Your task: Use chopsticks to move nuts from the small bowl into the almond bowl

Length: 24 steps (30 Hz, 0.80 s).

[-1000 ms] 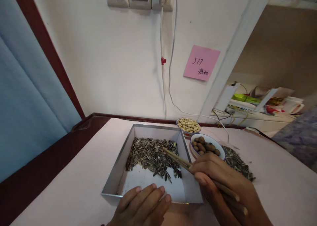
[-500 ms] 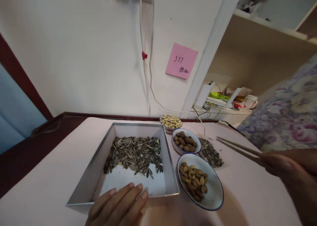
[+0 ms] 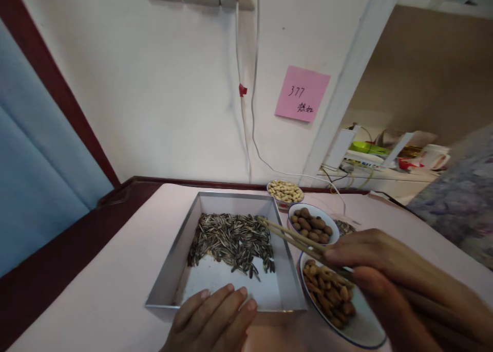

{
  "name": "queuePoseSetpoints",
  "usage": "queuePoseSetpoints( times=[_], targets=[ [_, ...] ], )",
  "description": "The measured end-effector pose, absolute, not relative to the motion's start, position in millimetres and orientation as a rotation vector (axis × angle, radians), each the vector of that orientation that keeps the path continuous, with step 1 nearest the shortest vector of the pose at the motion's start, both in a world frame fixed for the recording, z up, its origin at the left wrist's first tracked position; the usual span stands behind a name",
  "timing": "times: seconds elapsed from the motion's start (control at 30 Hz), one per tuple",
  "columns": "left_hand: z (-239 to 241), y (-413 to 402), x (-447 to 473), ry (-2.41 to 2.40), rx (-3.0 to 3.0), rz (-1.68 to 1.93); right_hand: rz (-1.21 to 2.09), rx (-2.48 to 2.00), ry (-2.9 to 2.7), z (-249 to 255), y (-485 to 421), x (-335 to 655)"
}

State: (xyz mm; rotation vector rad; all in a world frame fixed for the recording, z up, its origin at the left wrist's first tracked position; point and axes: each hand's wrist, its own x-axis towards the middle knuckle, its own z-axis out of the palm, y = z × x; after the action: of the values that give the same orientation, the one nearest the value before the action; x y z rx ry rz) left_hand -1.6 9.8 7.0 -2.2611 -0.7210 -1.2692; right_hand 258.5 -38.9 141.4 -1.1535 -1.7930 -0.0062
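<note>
My right hand (image 3: 379,270) grips a pair of wooden chopsticks (image 3: 295,239), their tips over the right side of a square metal tray (image 3: 172,270). Striped sunflower seeds (image 3: 231,239) cover the back of that tray, with bare floor toward the front. At the tray's front edge rests my left hand (image 3: 213,318), fingers stretched out and holding nothing. Under my right hand, partly hidden, is a bowl (image 3: 364,321) of almond-like nuts (image 3: 331,295). Behind it stand a bowl of round brown nuts (image 3: 311,226) and a bowl of peanuts (image 3: 285,191).
More sunflower seeds (image 3: 344,227) lie on the table to the right, mostly covered by my hand. A white cable (image 3: 277,169) runs down the wall onto the table. A pink note (image 3: 302,94) is stuck on the wall. Shelves with odds and ends (image 3: 370,154) stand at right.
My right hand has swung left with the chopsticks, from beyond the bowls to over the tray. My left hand stays at the tray's front edge. The whole view has shifted, so things appear farther right.
</note>
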Motion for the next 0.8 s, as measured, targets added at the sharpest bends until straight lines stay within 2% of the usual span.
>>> queuePoseSetpoints(
  times=[0.13,0.23,0.5,0.8],
  targets=[
    [11,11,0,-0.682,-2.206,-1.28,0.343,-1.177,-1.935,136,-19,226],
    [13,5,-2,-0.767,-2.271,-1.241,0.452,-1.169,-1.938,123,-10,224],
    [12,-2,-3,-0.792,-2.285,-1.242,0.526,-1.218,-1.852,106,4,220],
    [13,-2,-4,-0.8,-2.291,-1.207,0.424,-1.184,-1.834,114,0,223]
  ],
)
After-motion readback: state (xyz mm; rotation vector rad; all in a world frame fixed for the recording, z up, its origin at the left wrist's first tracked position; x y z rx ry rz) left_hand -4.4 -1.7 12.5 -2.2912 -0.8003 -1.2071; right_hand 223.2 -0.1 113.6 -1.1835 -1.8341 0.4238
